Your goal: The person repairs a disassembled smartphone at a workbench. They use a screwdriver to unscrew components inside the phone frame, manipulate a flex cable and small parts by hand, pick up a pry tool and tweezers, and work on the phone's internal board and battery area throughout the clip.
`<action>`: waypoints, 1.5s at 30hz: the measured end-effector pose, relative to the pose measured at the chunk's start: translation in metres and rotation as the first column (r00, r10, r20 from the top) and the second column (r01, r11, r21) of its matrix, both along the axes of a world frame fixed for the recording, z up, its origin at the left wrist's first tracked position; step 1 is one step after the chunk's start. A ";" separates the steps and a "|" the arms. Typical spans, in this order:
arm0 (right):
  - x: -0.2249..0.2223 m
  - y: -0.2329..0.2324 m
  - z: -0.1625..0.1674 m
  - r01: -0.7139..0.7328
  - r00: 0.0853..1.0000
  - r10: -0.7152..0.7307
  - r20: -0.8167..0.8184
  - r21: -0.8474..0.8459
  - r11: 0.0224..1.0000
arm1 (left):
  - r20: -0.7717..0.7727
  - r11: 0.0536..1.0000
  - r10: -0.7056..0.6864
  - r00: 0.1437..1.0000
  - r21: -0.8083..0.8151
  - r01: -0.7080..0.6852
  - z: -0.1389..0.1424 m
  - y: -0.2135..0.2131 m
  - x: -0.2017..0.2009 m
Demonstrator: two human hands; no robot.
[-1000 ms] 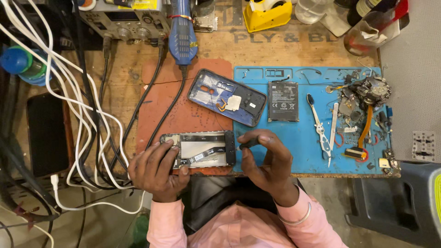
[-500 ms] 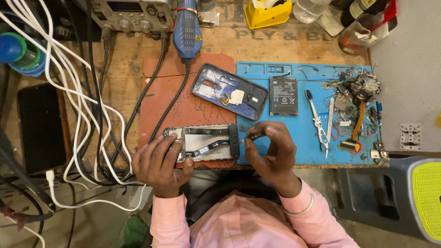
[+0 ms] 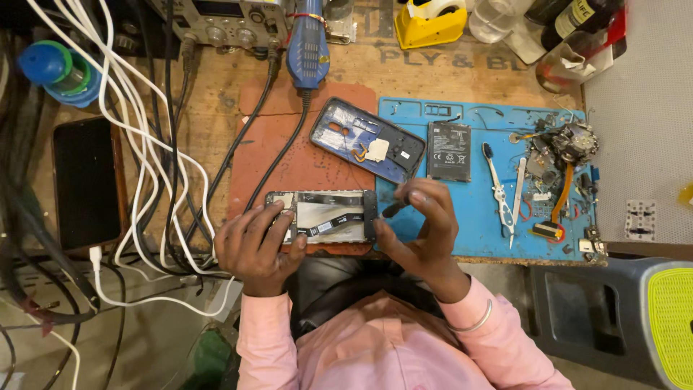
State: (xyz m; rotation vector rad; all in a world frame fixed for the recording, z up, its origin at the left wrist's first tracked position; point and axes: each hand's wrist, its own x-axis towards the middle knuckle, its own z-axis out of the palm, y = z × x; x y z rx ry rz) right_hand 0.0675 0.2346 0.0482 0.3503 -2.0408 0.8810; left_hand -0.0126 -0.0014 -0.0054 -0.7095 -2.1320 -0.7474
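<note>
Left hand [image 3: 254,249] steadies opened phone [image 3: 323,216]; right hand [image 3: 421,231] pinches small dark tool [image 3: 395,209].

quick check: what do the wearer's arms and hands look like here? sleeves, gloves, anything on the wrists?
Both arms wear long light-pink sleeves reaching the wrists. The left hand and right hand are bare, with no gloves. A thin silver bangle circles the right wrist just above the cuff. No ring, watch or marking is visible.

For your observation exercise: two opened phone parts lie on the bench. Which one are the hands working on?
The opened phone frame at the bench's near edge, gripped by the left hand. The blue back cover lies untouched farther back.
</note>
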 end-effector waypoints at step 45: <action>0.025 -0.036 -0.034 -0.025 0.989 0.057 0.139 -0.224 0.974 | 0.199 0.994 -0.073 0.977 -0.064 0.087 0.001 -0.038 0.023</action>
